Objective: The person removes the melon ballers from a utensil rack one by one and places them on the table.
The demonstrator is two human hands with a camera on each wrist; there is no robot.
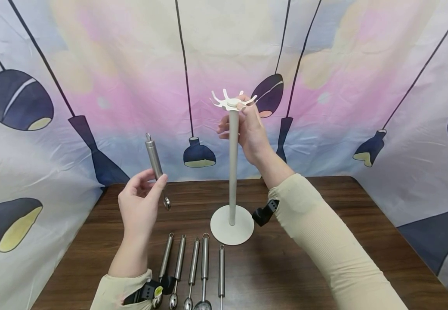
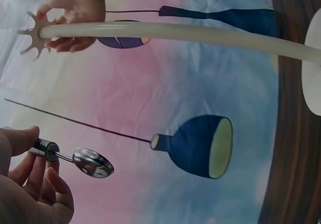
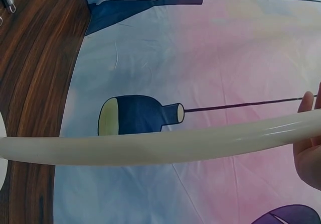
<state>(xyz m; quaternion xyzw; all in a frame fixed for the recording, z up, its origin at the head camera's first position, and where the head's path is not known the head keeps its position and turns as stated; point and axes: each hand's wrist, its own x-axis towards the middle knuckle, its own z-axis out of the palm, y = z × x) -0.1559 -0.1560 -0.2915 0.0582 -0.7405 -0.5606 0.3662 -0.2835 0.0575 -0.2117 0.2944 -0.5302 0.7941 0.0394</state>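
My left hand (image 1: 138, 202) pinches a small steel spoon (image 1: 153, 155) by its tubular handle, between thumb and fingers. The handle's ring points up, and the oval bowl (image 2: 94, 162) shows in the left wrist view. At the top of a cream-coloured utensil stand (image 1: 233, 172), my right hand (image 1: 254, 135) grips one of the curved hooks with thumb and forefinger. Its other fingers reach behind the pole. The stand is upright on its round base (image 1: 224, 234). Only part of the right hand shows in the right wrist view, behind the pole.
Several steel utensils (image 1: 205, 258) lie side by side on the dark wooden table (image 1: 305, 258), in front of the stand and to its left. Their lower ends are partly cut off by the frame. A printed cloth (image 1: 131, 86) hangs behind and beside the table.
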